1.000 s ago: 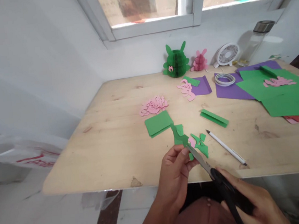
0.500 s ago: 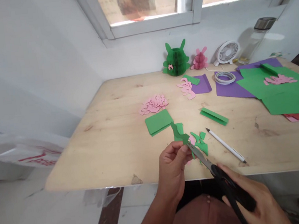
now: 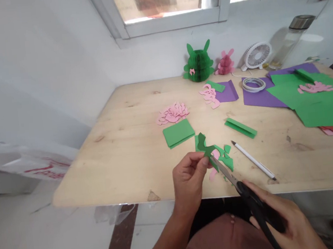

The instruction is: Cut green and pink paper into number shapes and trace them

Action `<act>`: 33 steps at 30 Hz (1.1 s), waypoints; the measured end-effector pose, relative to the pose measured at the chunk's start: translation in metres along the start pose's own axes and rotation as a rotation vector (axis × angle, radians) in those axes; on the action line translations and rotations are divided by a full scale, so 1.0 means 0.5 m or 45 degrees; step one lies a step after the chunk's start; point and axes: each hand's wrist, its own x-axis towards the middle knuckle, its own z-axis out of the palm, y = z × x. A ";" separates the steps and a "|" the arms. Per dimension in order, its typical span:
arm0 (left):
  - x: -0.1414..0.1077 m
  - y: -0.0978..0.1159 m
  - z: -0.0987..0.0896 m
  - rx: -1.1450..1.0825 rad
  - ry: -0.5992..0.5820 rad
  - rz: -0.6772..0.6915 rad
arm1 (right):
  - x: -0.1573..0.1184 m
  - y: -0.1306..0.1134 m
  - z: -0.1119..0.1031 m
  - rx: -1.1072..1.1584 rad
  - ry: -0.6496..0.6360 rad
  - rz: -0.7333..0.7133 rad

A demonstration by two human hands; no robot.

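Observation:
Between its thumb and fingers, my left hand [image 3: 190, 177] pinches a small curved piece of dark green paper [image 3: 205, 146] above the table's front edge. My right hand [image 3: 290, 222] is closed round the handles of black scissors [image 3: 250, 201]. The scissor blades point up and left, their tips at the green piece beside my left fingertips. Green paper scraps [image 3: 226, 161] and bits of pink paper lie under and just right of the piece. A folded green card [image 3: 179, 133] rests behind my left hand.
On the wooden table [image 3: 99, 167] are a pile of pink cutouts [image 3: 173, 113], a white pen [image 3: 254, 160], a folded green strip [image 3: 240, 127], a tape roll [image 3: 253, 85] and stacked coloured sheets [image 3: 325, 107]. Paper figures [image 3: 199, 66], a fan [image 3: 258, 55] and a bottle [image 3: 290, 40] stand along the wall.
The green piece has turned in my left hand, its free end shifting right and up. The scissors remain at its edge. The whole view has shifted slightly.

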 end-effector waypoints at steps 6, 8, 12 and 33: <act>-0.003 0.003 0.003 0.046 0.019 0.002 | 0.011 -0.009 -0.001 -0.025 0.061 -0.046; -0.003 0.002 0.004 0.064 0.030 -0.005 | 0.012 -0.010 -0.002 -0.030 0.066 -0.058; -0.003 0.005 0.007 0.114 0.056 -0.015 | 0.005 -0.003 -0.002 -0.016 0.037 -0.039; -0.004 0.017 0.005 0.331 0.044 0.122 | 0.011 -0.003 -0.005 0.203 -0.067 0.167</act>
